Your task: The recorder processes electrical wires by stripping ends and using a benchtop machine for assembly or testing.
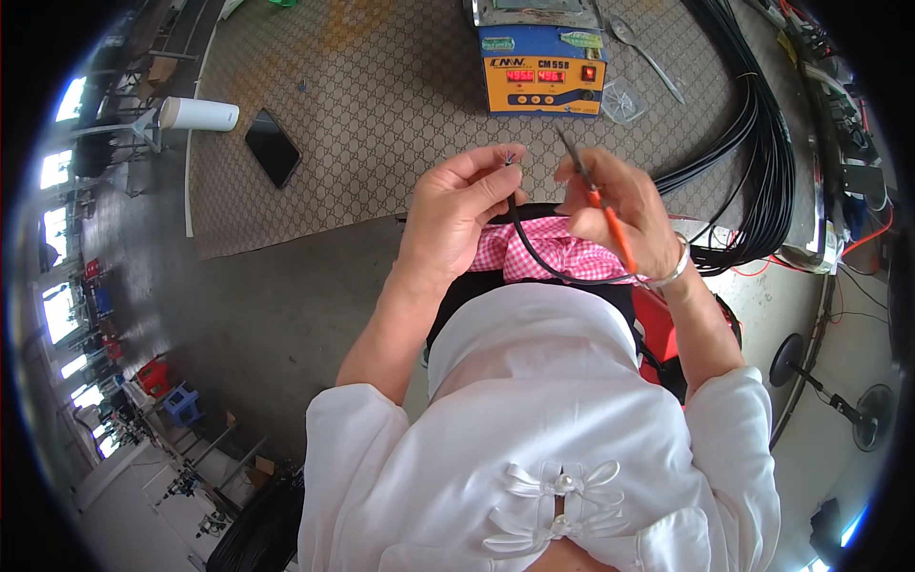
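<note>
My left hand [453,212] pinches the end of a black cable [530,246] between thumb and fingers. Thin, light-coloured wire ends [510,160] stick out at the tip, too small to tell apart. From there the cable droops in a curve over my lap toward my right wrist. Close by on the right, my right hand [624,205] is wrapped round a slim tool with an orange handle [615,229] and a dark, pointed metal tip. That tip points up and to the left, apart from the cable end; the tool's exact kind does not show clearly.
On the patterned table [381,105] stands a blue and yellow box [543,81] with a lit red display. A spoon [648,59] and a small clear bag [622,101] lie beside it. A big black cable bundle [762,162] fills the right; a phone [273,148] and white cup [200,114] lie left.
</note>
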A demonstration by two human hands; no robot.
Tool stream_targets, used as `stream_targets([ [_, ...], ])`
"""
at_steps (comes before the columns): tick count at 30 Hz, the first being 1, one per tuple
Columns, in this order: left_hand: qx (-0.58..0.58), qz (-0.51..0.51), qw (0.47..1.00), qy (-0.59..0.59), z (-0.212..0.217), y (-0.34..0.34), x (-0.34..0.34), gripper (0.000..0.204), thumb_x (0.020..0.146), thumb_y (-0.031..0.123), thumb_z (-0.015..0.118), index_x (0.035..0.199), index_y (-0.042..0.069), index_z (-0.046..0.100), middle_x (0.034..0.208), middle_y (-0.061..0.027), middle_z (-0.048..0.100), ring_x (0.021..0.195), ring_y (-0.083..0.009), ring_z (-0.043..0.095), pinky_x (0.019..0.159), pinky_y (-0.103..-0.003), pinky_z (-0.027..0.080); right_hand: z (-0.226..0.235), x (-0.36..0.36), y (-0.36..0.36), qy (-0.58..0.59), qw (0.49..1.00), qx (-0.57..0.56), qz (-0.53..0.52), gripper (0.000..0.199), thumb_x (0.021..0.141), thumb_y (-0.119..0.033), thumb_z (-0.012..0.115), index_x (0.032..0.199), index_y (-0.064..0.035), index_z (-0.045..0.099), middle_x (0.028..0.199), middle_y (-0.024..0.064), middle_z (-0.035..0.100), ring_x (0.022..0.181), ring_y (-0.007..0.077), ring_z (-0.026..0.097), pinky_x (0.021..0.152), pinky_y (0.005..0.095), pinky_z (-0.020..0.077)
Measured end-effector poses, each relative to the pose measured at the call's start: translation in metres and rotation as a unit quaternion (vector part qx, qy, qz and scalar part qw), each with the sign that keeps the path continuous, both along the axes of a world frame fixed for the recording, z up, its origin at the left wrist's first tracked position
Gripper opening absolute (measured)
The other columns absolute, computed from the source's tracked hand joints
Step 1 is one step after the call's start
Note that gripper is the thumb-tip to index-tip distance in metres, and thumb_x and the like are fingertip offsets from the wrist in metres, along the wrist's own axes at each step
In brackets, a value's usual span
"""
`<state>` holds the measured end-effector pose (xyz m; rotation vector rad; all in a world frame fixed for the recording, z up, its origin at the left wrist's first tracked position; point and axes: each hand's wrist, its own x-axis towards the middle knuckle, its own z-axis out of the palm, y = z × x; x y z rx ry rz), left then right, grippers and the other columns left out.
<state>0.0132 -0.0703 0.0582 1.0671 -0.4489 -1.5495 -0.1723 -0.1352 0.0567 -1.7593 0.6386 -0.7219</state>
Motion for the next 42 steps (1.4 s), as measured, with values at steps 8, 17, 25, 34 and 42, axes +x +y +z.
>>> stream_targets([
  [8, -0.003, -0.032, 0.996, 0.082, -0.002, 0.0, 0.004, 0.025, 0.085, 0.012, 0.054, 0.107, -0.001, 0.054, 0.077, -0.0025, 0.057, 0.069, -0.0104, 0.056, 0.066, -0.023, 0.043, 0.018, 0.009, 0.009, 0.048, 0.982, 0.179, 0.041, 0.042, 0.078, -0.041, 0.062, 0.08, 0.0002, 0.056, 0.06, 0.0018, 0.046, 0.056, 0.0089, 0.042, 0.05, 0.025, 0.0359],
  [17, -0.011, -0.046, 0.996, 0.074, -0.003, -0.001, 0.004, 0.025, 0.086, 0.012, 0.052, 0.108, 0.0, 0.053, 0.076, -0.0021, 0.057, 0.068, -0.0095, 0.055, 0.065, -0.023, 0.043, 0.001, 0.012, 0.01, 0.052, 0.992, 0.112, 0.029, 0.037, 0.08, -0.036, 0.061, 0.075, 0.0009, 0.057, 0.058, 0.0044, 0.045, 0.053, 0.0099, 0.039, 0.048, 0.0265, 0.0345],
  [25, 0.002, -0.041, 0.997, 0.072, -0.001, -0.001, 0.002, 0.025, 0.086, 0.013, 0.053, 0.108, -0.001, 0.053, 0.075, -0.0022, 0.056, 0.069, -0.0097, 0.054, 0.064, -0.022, 0.042, 0.003, 0.013, 0.009, 0.054, 0.991, 0.118, 0.027, 0.035, 0.081, -0.032, 0.061, 0.076, 0.0018, 0.057, 0.056, 0.0046, 0.044, 0.052, 0.0105, 0.038, 0.046, 0.0273, 0.0335],
  [34, 0.034, -0.026, 0.992, 0.117, -0.008, 0.001, 0.008, 0.021, 0.085, 0.012, 0.054, 0.102, -0.001, 0.055, 0.076, -0.0039, 0.058, 0.069, -0.0122, 0.056, 0.065, -0.024, 0.045, -0.018, 0.005, -0.01, 0.213, 0.969, -0.104, -0.068, 0.031, 0.071, -0.02, 0.068, 0.091, -0.0002, 0.054, 0.064, 0.0113, 0.053, 0.055, 0.0225, 0.051, 0.052, 0.0324, 0.0418],
  [42, 0.029, 0.026, 0.996, 0.082, -0.003, -0.001, -0.001, 0.011, 0.079, 0.006, 0.062, 0.088, 0.003, 0.057, 0.078, -0.0033, 0.059, 0.067, -0.0131, 0.057, 0.06, -0.021, 0.044, -0.087, 0.009, -0.039, 0.376, 0.863, -0.329, -0.08, 0.038, 0.07, -0.007, 0.059, 0.107, -0.0041, 0.048, 0.09, 0.0113, 0.055, 0.084, 0.0289, 0.054, 0.073, 0.0366, 0.0441],
])
